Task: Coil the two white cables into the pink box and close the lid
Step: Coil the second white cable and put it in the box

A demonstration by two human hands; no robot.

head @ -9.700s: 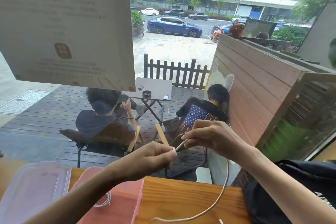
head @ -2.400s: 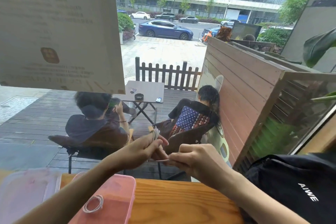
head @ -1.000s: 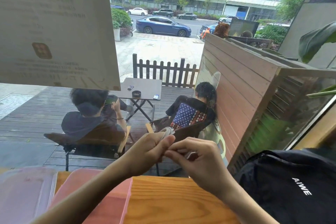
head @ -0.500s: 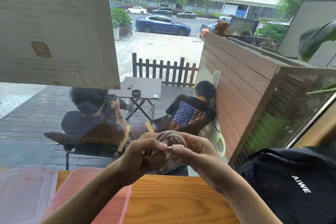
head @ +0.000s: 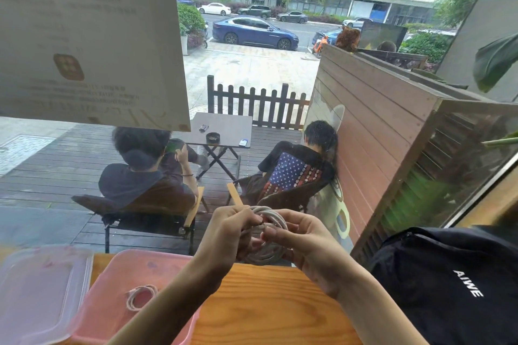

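At the far left I see the clear lid [head: 39, 294] lying flat on the counter [head: 269, 305], just beside the pink box [head: 117, 316] and off it, so the box stands open. Inside the box rests one small coiled white cable [head: 138, 293], lying flat on the pink floor, partly crossed by my left forearm. I judge that half the coiling is done.

Moving right, my left hand [head: 228, 232] is raised above the far edge of the counter, fingers closed on the near-left side of the second white cable [head: 269, 235], which is wound into a bundle of several loops. My right hand [head: 304, 241] is closed on the same bundle from the other side, thumb and forefinger pinching across the loops near their middle. I cannot make out the plug ends; they may be hidden behind the fingers. At the far right a black bag [head: 454, 283] sits on the counter, well apart from the box.

The step in hand, as I read it, is finishing or securing the second coil. The next move calls for keeping the loops pinched so they do not spring open, carrying the bundle left and down into the box beside the first coil, then letting go and fetching the lid to press it on.
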